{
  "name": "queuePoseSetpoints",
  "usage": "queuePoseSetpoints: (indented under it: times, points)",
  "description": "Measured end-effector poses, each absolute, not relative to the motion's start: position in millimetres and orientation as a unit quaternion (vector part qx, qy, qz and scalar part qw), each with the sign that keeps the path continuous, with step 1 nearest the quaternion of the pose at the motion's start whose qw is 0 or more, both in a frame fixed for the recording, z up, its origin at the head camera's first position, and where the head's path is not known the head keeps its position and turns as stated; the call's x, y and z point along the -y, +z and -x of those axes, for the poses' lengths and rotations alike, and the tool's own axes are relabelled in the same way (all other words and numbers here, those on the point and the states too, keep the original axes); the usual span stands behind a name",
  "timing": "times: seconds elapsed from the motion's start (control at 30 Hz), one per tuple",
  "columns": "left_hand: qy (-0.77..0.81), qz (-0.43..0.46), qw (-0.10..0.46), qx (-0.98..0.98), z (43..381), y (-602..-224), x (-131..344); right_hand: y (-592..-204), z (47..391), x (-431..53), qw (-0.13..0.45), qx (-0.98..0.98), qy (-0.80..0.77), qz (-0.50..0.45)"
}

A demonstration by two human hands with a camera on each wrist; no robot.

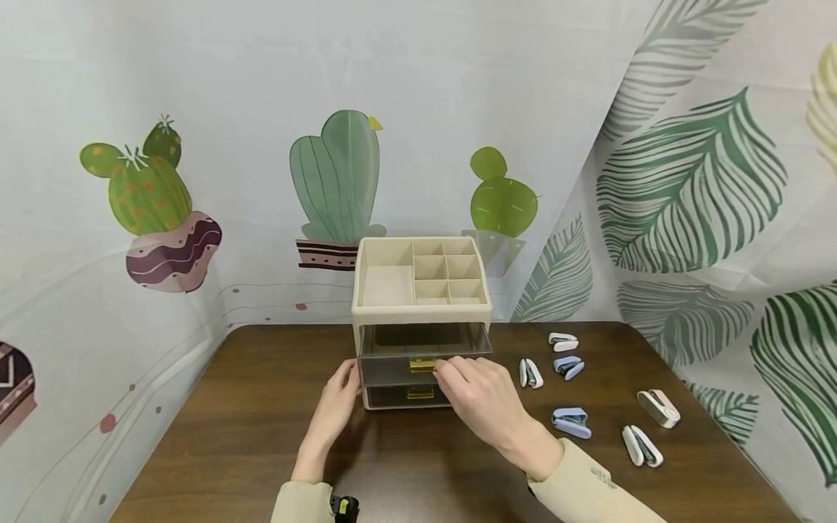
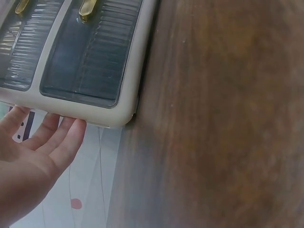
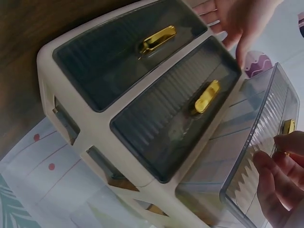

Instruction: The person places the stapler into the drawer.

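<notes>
A cream desktop organizer (image 1: pixel 421 314) stands at the back of the table, with an open-topped tray of compartments above its drawers. Its clear top drawer (image 1: pixel 386 372) is pulled partway out. My right hand (image 1: pixel 484 399) pinches the gold handle (image 3: pixel 289 126) of that drawer between thumb and fingers. Below it, the middle drawer (image 3: pixel 161 111) and bottom drawer (image 3: pixel 114 57) sit closed, each with its own gold handle. My left hand (image 1: pixel 336 403) rests against the organizer's left side, fingers (image 2: pixel 66 142) extended along its edge.
Several mini staplers lie right of the organizer on the brown wooden table (image 1: pixel 261 421), among them a white one (image 1: pixel 563 342), a blue one (image 1: pixel 572 423) and a pink one (image 1: pixel 659 408). A cloth (image 1: pixel 418 65) printed with cacti and leaves hangs behind.
</notes>
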State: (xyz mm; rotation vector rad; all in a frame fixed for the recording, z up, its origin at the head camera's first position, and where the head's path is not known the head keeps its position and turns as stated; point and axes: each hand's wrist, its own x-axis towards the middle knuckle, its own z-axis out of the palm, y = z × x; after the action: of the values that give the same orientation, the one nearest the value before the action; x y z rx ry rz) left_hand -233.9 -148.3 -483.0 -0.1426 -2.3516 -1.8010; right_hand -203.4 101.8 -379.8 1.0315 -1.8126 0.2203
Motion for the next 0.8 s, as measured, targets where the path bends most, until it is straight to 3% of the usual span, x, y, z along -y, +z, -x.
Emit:
queuePoseSetpoints:
  times: [0.37,0.8]
  points:
    - [-0.583,0.025,0.089,0.807,231,-481,148,-376,181,-104,0.478,0.748,0.121,-0.445]
    - [-0.56,0.014,0.097,0.823,232,-479,148,-372,171,-108,0.501,0.728,0.126,-0.451]
